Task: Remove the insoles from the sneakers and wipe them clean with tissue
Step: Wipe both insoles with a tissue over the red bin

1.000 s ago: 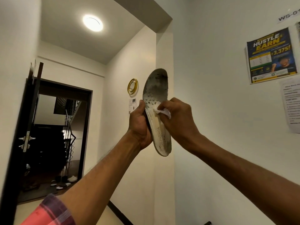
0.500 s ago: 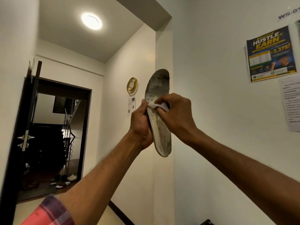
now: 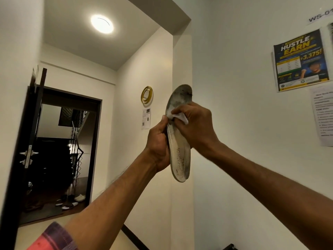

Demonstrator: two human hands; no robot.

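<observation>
The left hand [image 3: 158,147] gripped 1 dirty insole [image 3: 180,152] upright at its middle, while the right hand [image 3: 195,126] pinched white tissue [image 3: 178,116] against the insole's upper half.

Pale floor [image 3: 27,235] at lower left; slippers [image 3: 70,204] on darker ground beyond the doorway [image 3: 68,141]

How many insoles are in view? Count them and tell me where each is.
1. The insole stands upright, gripped by the left hand, while the right hand presses tissue on it. No second insole shows.
</observation>
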